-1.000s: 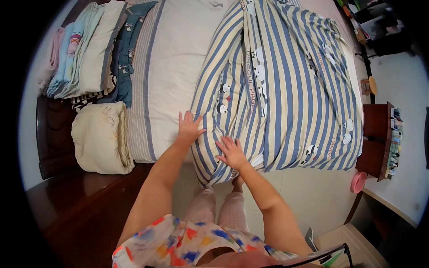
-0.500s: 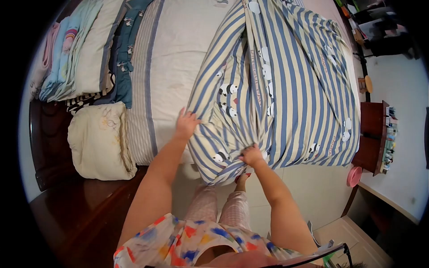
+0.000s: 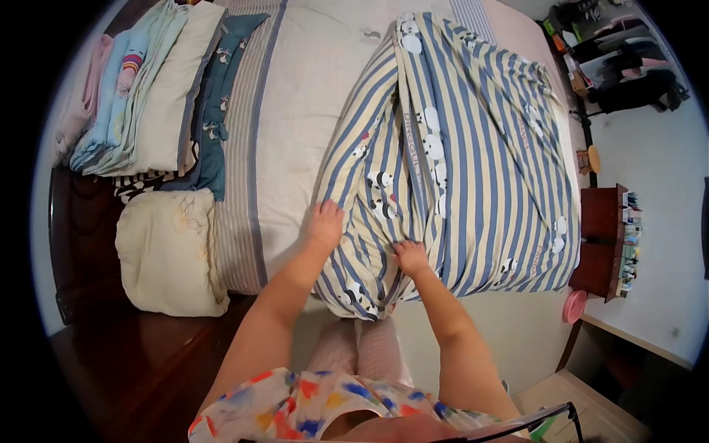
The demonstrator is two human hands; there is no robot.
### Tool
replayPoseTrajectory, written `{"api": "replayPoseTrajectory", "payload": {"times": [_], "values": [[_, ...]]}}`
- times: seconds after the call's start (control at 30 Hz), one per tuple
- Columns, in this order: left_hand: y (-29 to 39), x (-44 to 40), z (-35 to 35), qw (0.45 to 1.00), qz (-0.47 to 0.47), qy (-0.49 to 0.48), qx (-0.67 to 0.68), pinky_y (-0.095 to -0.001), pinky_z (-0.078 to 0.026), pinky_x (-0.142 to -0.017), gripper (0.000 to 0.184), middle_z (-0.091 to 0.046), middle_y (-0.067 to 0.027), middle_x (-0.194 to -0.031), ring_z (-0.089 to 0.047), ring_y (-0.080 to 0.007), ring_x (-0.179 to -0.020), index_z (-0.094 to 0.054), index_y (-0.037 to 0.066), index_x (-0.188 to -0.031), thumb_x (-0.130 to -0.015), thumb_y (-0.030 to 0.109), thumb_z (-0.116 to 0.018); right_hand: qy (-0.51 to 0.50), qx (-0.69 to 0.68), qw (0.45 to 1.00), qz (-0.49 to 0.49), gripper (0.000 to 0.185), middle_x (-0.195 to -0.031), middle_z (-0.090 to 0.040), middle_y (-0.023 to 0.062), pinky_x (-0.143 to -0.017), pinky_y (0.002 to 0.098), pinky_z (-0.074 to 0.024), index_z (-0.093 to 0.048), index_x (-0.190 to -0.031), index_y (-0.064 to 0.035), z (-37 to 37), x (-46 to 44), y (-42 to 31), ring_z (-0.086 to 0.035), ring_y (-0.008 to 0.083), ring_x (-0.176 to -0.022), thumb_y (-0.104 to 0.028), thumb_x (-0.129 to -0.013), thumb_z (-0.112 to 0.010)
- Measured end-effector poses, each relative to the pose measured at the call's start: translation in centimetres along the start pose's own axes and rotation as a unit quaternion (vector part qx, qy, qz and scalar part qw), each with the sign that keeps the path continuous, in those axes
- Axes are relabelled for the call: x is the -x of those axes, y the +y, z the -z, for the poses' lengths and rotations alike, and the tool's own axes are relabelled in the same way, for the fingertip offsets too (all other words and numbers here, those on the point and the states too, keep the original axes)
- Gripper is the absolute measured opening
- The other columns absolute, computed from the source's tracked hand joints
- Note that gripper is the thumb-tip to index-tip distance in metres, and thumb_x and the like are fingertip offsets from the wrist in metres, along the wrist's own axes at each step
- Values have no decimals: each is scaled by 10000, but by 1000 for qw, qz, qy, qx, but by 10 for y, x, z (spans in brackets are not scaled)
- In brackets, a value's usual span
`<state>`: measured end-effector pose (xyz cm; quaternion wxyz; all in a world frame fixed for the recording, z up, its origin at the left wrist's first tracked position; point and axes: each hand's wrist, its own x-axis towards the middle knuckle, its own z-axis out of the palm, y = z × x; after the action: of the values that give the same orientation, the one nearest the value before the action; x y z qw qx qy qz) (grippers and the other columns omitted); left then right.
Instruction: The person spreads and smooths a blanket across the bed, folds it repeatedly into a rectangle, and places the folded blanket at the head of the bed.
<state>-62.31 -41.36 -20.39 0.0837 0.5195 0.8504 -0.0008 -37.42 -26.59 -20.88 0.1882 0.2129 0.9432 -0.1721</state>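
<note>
A blue-and-cream striped quilt [image 3: 487, 170] with panda prints lies over the right part of the bed, bunched into folds along its left side. My left hand [image 3: 326, 223] rests on the quilt's left edge, its fingers bent onto the fabric; whether they pinch it is unclear. To the right, my right hand [image 3: 410, 256] is on the folds near the front edge, fingers slightly spread over the cloth. The quilt's near corner hangs over the bed's edge, above my legs.
Folded bedding [image 3: 166, 96] is piled at the upper left, with a cream folded quilt [image 3: 168, 251] below it. A pale sheet [image 3: 310, 88] covers the mattress. At the right are a dark wooden cabinet [image 3: 597, 240], a pink basin [image 3: 574, 306] and hanging clothes [image 3: 635, 74].
My left hand has moved right onto the quilt's edge. My right hand gripped the folds half a second ago and now lies looser on them, slightly further left. The near folds have shifted.
</note>
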Motion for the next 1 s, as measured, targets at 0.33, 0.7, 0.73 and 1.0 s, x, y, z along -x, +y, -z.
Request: {"api": "replayPoseTrajectory", "payload": {"times": [0.33,0.7,0.73,1.0], "values": [[-14,-44,33,993,-32,-106,43,-514,-149,-1136,633,-279,19,-1494,-135,-286,-1420,-536,195,-1276,-673,198,-729,26,104,992,64,449,-1336,-484,53,-1079,589,-191,-514,-1263,-172,61,-116,12,-350,263,-1317,-332,-849,-586],[-116,-31,6,962,217,-158,58,-465,-371,-986,303,-505,-139,-1241,-449,-308,-1198,-559,74,-1090,-795,140,-571,-100,117,975,-161,398,-1367,-461,72,-1075,615,-159,-523,-1263,-154,104,-195,129,-389,294,-1291,-297,-894,-478],[-115,-33,-2,959,223,-158,77,-451,-387,-966,293,-514,-161,-1202,-469,-305,-1163,-560,64,-1072,-788,134,-572,-82,82,981,-156,370,-1336,-479,77,-1042,579,-220,-539,-1228,-147,107,-208,130,-416,293,-1255,-282,-888,-486],[-82,-144,33,945,192,179,193,-496,-310,-1032,449,-452,-152,-1252,-381,-389,-1213,-517,61,-1174,-754,127,-661,276,89,952,100,297,-1359,-444,66,-987,450,-355,-618,-1129,-146,185,-320,90,-403,261,-1261,-179,-864,-488]]}}
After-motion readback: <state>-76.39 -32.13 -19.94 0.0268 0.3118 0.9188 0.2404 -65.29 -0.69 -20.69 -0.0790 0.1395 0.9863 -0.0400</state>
